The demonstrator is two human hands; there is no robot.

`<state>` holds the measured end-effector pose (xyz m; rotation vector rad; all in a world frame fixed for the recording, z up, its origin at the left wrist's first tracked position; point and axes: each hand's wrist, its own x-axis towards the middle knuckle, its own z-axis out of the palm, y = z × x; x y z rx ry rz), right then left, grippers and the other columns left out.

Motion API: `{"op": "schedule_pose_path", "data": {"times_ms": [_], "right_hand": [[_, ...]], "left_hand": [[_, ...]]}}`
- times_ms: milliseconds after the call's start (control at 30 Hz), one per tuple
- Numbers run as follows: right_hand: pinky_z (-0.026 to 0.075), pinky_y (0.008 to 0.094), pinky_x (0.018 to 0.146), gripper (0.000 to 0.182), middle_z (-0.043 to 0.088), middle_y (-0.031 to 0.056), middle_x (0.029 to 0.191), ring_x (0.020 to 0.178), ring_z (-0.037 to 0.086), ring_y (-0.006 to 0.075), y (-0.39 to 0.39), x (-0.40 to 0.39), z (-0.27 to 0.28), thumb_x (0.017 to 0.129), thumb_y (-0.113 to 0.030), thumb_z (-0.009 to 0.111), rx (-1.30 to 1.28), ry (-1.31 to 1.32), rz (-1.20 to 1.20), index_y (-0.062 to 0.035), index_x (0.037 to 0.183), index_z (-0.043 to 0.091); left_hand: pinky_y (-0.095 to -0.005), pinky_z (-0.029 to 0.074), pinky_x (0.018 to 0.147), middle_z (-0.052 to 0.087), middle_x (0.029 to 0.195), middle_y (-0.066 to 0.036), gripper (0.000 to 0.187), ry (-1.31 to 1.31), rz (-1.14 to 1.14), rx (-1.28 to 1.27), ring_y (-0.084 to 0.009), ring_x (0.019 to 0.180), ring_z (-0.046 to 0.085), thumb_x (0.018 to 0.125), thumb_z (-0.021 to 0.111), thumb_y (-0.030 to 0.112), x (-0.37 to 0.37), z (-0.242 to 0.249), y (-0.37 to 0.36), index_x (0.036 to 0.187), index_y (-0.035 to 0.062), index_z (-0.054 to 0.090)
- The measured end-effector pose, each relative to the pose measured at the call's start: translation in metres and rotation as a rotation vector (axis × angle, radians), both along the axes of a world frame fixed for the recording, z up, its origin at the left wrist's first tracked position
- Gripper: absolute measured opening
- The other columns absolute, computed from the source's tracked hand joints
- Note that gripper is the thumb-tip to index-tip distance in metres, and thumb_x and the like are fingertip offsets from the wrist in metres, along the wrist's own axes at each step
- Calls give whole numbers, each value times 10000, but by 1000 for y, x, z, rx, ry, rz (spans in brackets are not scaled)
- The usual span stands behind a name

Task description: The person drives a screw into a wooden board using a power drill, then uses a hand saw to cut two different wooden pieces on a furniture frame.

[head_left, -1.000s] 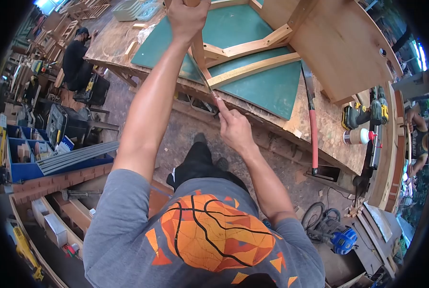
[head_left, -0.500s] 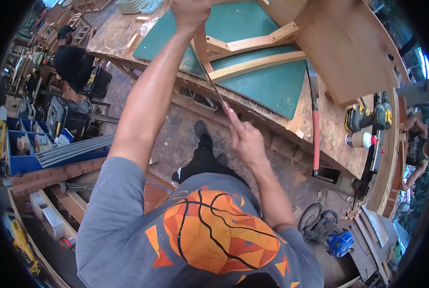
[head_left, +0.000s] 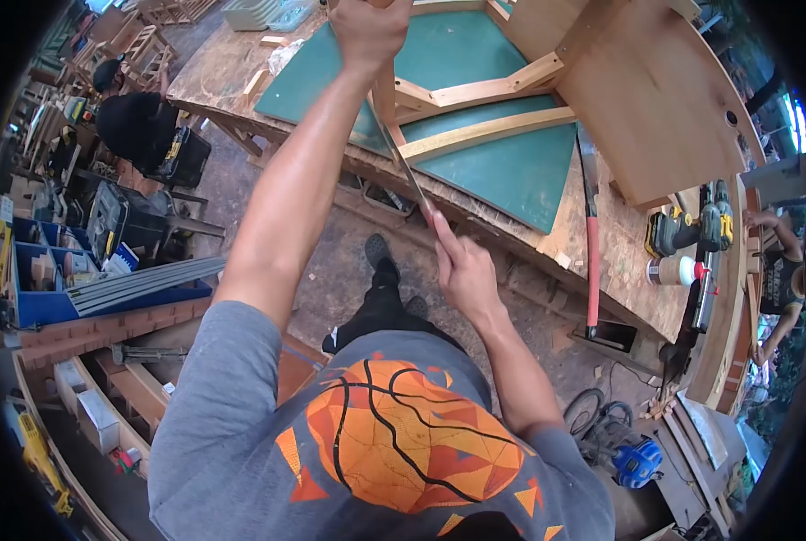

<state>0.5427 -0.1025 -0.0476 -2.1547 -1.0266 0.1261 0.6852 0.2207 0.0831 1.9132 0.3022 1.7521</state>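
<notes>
My right hand [head_left: 469, 275] is closed round the handle of a long thin metal tool [head_left: 405, 169], its index finger along the handle. The tool's blade runs up against an upright wooden post [head_left: 384, 90] of a wooden frame. At the top, my left hand [head_left: 370, 32] is wrapped round the upper part of that post. Curved wooden rails [head_left: 489, 132] join the frame above a green panel [head_left: 511, 180], which lies on the workbench [head_left: 637, 275].
Cordless drills [head_left: 691, 225], a white bottle [head_left: 673, 270] and a red-handled tool [head_left: 592, 270] lie on the bench's right side. A blue-topped machine [head_left: 636, 462] stands on the floor. One person [head_left: 137, 122] is at left, another [head_left: 782, 279] at right.
My left hand has shifted slightly right and down with the post. My right hand and the tool have moved slightly down. The person at left has leaned a little.
</notes>
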Motion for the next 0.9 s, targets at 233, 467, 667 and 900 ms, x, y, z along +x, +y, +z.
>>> {"op": "schedule_pose_path", "data": {"times_ms": [233, 467, 667, 900], "right_hand": [[580, 524, 643, 619, 659, 175, 792, 686, 690, 407, -11, -13, -13, 984, -149, 674, 8, -73, -45, -276, 1573, 530], [554, 522, 713, 573, 665, 211, 790, 735, 684, 417, 32, 27, -12, 997, -110, 667, 3, -106, 11, -209, 1549, 555], [563, 520, 746, 594, 693, 242, 818, 745, 690, 417, 3, 3, -9, 992, -97, 663, -2, -21, 7, -186, 1565, 535], [568, 577, 725, 642, 703, 239, 839, 777, 714, 442, 64, 33, -12, 984, -123, 651, 66, -45, -14, -269, 1592, 503]], "left_hand": [[-446, 540, 710, 673, 801, -193, 230, 31, -155, -159, -352, 744, 691, 848, 689, 155, -1, 3, -3, 1034, 30, 639], [-458, 538, 708, 668, 797, -203, 213, 9, -104, -111, -368, 748, 690, 831, 690, 140, -8, 10, -12, 996, 17, 634], [-483, 537, 723, 670, 818, -227, 231, -30, -55, -31, -414, 783, 692, 808, 694, 124, -7, 3, -9, 997, 4, 637], [-495, 534, 727, 662, 813, -228, 245, -73, -127, -40, -417, 797, 693, 803, 691, 98, -10, 10, -13, 1021, -2, 641]]}}
